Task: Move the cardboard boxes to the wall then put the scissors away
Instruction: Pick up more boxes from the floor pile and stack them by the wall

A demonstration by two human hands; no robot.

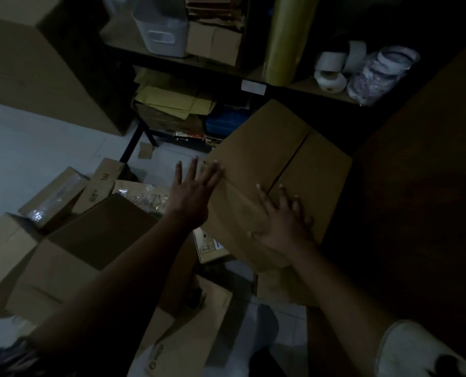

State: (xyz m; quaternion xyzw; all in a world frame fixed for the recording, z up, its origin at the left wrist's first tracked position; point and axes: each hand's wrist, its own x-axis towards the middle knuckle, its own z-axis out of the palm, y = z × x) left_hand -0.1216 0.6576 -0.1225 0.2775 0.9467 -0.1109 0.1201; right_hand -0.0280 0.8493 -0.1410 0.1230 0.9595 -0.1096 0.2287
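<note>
Cardboard box (275,170), closed and tilted, sits before the shelf (213,67), above smaller boxes (71,257) on the floor (22,148). Your right hand (283,221) lies flat on its top, fingers straight and spread. Your left hand (191,194), likewise spread, touches its left edge. A narrow carton (104,180) nearby reads "HL"; its other print is too dim to read.

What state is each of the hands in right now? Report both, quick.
Left hand: open, fingers straight, at the cardboard box's left edge.
Right hand: open, flat on the box's top.
</note>
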